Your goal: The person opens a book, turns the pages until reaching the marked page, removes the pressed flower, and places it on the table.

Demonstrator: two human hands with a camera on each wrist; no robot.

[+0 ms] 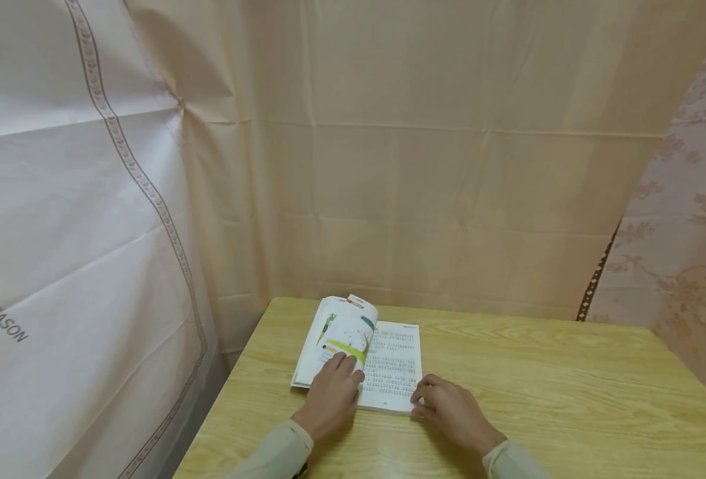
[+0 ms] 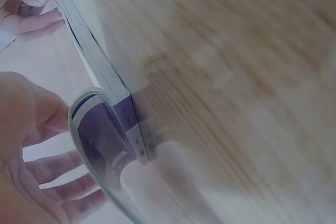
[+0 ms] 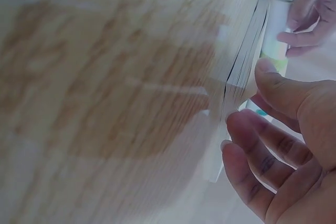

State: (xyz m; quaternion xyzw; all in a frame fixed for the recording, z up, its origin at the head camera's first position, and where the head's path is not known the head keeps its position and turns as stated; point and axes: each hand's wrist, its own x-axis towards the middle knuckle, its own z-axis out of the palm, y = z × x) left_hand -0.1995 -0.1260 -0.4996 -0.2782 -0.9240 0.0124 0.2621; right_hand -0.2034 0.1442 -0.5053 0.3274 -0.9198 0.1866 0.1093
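Note:
An open book (image 1: 391, 366) lies on the wooden table, its left part bulging upward in a curve with coloured pictures and its right page covered in rows of small print. My left hand (image 1: 333, 392) rests on the lower part of the curved left pages, fingers extended over the paper. At the lower right corner of the book, my right hand (image 1: 451, 409) has thumb and index finger pinching the page corner, as the right wrist view shows, with the other fingers bent loosely beside the page edges. In the left wrist view, the purple spine end (image 2: 126, 113) faces the camera.
The wood-grain table (image 1: 538, 379) extends to the right of the book. A beige cloth (image 1: 424, 166) hangs behind it. Pale printed sheets hang at the left (image 1: 89, 266) and right (image 1: 688, 233).

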